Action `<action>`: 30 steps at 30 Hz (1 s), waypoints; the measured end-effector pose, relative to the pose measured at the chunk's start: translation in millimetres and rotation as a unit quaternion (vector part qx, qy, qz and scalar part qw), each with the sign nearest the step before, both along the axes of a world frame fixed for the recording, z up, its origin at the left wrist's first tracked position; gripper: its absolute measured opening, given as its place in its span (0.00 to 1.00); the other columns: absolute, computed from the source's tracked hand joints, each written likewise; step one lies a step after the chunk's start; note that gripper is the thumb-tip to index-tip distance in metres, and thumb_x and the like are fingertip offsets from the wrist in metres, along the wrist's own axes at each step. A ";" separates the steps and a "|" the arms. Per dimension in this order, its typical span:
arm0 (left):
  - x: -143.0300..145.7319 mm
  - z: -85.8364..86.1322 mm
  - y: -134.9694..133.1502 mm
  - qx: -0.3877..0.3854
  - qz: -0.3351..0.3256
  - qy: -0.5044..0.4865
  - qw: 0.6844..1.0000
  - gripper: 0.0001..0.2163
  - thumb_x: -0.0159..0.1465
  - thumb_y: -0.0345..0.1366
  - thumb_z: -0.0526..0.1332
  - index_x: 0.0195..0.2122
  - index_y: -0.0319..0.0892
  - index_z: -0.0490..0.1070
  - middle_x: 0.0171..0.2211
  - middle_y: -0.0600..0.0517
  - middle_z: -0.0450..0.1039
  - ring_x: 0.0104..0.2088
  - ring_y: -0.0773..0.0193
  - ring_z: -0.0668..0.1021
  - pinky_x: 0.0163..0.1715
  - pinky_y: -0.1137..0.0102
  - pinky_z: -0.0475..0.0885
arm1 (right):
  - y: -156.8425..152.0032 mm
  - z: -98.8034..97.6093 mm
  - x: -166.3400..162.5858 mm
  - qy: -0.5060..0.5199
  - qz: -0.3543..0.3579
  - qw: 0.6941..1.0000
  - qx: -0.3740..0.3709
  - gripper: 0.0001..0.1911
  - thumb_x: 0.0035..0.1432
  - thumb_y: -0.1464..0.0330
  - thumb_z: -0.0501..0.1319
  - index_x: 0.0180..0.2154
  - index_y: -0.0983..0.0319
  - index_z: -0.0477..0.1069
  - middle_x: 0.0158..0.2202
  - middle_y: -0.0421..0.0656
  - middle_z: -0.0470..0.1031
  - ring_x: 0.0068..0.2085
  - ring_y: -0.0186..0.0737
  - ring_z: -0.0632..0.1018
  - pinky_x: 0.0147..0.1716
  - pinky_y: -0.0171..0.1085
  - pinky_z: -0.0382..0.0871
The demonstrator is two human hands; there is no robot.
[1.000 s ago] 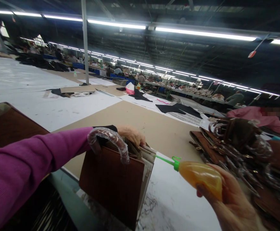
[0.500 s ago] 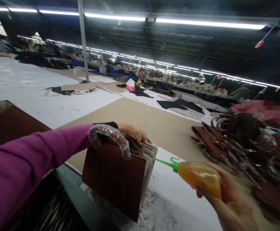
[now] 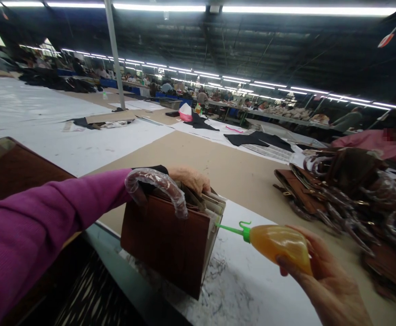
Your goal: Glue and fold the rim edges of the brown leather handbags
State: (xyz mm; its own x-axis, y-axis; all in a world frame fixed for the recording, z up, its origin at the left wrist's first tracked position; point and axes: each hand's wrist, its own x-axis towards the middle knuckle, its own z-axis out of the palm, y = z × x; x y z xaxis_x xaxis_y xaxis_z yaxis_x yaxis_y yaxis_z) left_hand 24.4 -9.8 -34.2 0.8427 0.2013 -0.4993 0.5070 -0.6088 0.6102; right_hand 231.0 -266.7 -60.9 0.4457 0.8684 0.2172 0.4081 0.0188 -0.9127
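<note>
My left hand [image 3: 191, 179], in a magenta sleeve, grips the top of a brown leather handbag [image 3: 169, 244] that stands upright on the table. The bag's handle [image 3: 157, 185] is wrapped in clear plastic. My right hand [image 3: 327, 280] holds an amber squeeze bottle of glue [image 3: 279, 244]. Its green nozzle [image 3: 230, 228] points left and its tip touches the bag's open side edge, where layered panels show.
A heap of brown bags with plastic-wrapped handles [image 3: 350, 190] lies at the right. Another brown bag [image 3: 11, 170] sits at the far left. The long table [image 3: 218, 167] carries brown board and black fabric pieces [image 3: 255, 140]. A person in pink [image 3: 374, 142] works at right; others sit far back.
The view has tipped slightly downward. The bag and the bottle have shifted a little right and up in the frame; the nozzle stays at the bag's side edge.
</note>
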 end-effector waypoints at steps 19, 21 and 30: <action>0.7 3.5 -4.6 0.024 -0.026 -0.006 0.999 0.10 0.48 0.31 0.62 0.32 0.37 0.76 0.23 0.53 0.74 0.24 0.66 0.70 0.24 0.72 0.66 | -21.2 -45.4 19.4 -0.073 0.090 0.993 -0.016 0.24 0.52 0.58 0.69 0.50 0.52 0.68 0.40 0.41 0.76 0.26 0.38 0.76 0.27 0.30 0.74; 0.7 3.1 -4.9 0.030 -0.024 0.000 0.999 0.11 0.48 0.32 0.62 0.33 0.37 0.77 0.24 0.53 0.75 0.24 0.66 0.70 0.25 0.71 0.67 | -22.8 -46.9 17.5 -0.063 0.095 0.993 -0.021 0.24 0.51 0.58 0.70 0.49 0.52 0.69 0.40 0.41 0.76 0.27 0.38 0.76 0.27 0.30 0.74; -0.6 4.9 -13.5 0.039 0.010 -0.001 0.999 0.10 0.47 0.32 0.62 0.31 0.38 0.77 0.23 0.54 0.74 0.23 0.66 0.70 0.25 0.71 0.67 | -31.2 -58.4 4.7 -0.017 0.100 0.993 -0.060 0.25 0.49 0.58 0.71 0.48 0.54 0.71 0.41 0.43 0.77 0.34 0.45 0.79 0.31 0.32 0.75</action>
